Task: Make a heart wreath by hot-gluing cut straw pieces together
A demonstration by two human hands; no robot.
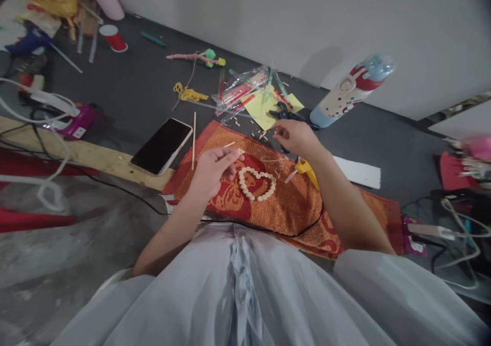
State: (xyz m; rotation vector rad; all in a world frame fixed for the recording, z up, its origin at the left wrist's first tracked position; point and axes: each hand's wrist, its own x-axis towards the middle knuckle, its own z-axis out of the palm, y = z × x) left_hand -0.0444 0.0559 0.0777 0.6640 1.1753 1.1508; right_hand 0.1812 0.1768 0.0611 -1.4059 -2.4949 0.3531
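Observation:
My left hand is closed in a pinch over the orange and red towel, holding a small pale piece between thumb and fingertips. Just right of it on the towel lies a heart-shaped outline built from short pale pieces. My right hand is raised beside the dark-handled pliers, fingers curled together; what they hold, if anything, is too small to make out. A yellow glue gun rests below my right wrist, partly hidden by the forearm. Short cut bits are scattered near the towel's far edge.
Left of the towel are a thin wooden stick and a phone. Yellow paper, plastic-wrapped sticks and a bottle stand or lie behind. A black cord crosses the towel's near edge. Yellow yarn lies farther back.

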